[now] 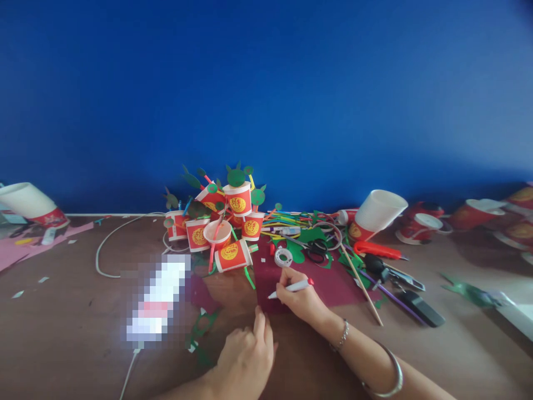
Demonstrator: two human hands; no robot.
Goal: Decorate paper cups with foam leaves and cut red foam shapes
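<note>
My right hand (300, 297) is closed round a white marker (298, 286) with a red end, its tip pointing left and down over a sheet of dark maroon paper (333, 286). My left hand (247, 353) lies at the paper's lower left edge, a finger or two stretched forward onto it and the others bent; it holds nothing that I can see. Just beyond the marker, a roll of clear tape (283, 256) rests on the sheet. Black-handled scissors (316, 251) lie among green paper scraps (296, 250) behind my right hand.
Red and white paper cups (234, 255) with green paper shapes and straws are piled against the blue wall. A lit phone (158, 300) with a cable is at left. On the right are a wooden stick (362, 286), an orange-red tool (381, 250) and taller cups (377, 214).
</note>
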